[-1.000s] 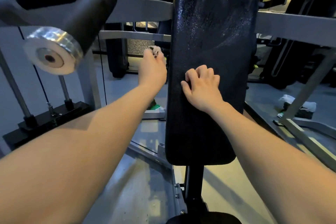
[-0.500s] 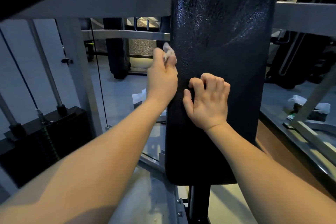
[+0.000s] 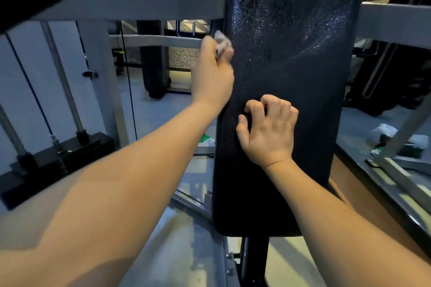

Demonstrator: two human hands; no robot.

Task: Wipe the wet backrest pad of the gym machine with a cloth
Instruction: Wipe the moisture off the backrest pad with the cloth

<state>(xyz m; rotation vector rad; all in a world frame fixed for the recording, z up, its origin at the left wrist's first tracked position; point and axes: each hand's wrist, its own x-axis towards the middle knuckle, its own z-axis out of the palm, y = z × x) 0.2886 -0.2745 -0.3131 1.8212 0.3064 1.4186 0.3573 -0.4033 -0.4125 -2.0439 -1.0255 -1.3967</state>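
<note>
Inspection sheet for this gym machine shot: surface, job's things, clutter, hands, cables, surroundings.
surface: backrest pad is upright and black; its upper part glistens with droplets, its lower part looks dull.
job's things: cloth, small and pale, bunched at the pad's left edge.
clutter: white and green items on the floor at right.
grippers: left hand grips the cloth; right hand rests on the pad, fingers curled, holding nothing.
cables: thin dark cable runs down at left, near the weight stack.
surroundings: grey frame bars on either side of the pad; dark machines behind.

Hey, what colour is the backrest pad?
The backrest pad is black, glistening wet near the top; seen in the head view.
</note>
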